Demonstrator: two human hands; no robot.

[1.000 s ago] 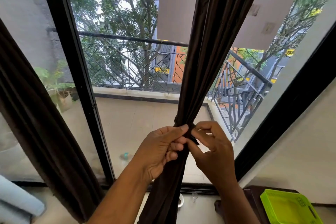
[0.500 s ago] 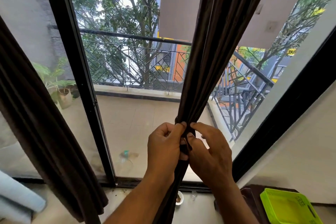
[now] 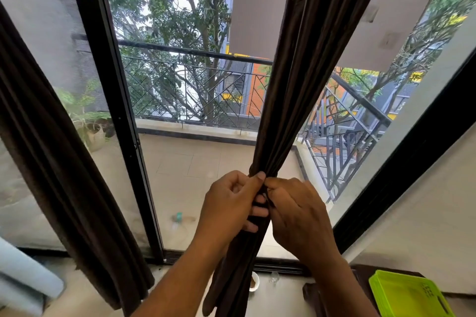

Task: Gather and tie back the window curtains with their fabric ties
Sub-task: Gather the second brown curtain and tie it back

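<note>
A dark brown curtain [image 3: 304,64] hangs gathered into a narrow bundle in front of the glass, slightly right of centre. My left hand [image 3: 229,203] and my right hand [image 3: 298,213] pinch the bundle from both sides at its narrowest point, fingertips meeting on the fabric there. A dark fabric tie seems to sit under my fingers, mostly hidden by them. Below my hands the curtain falls loose toward the floor. A second brown curtain [image 3: 51,162] hangs ungathered at the left.
A black sliding window frame [image 3: 121,121] stands between the two curtains, with a balcony and railing [image 3: 195,90] beyond the glass. A lime green tray [image 3: 407,293] rests on dark furniture at lower right. A small cup [image 3: 254,284] sits on the floor by the sill.
Both hands have closed in tighter on the gathered curtain and risen a little in the view. My left hand has turned upright, its fingers now wrapped over the bundle.
</note>
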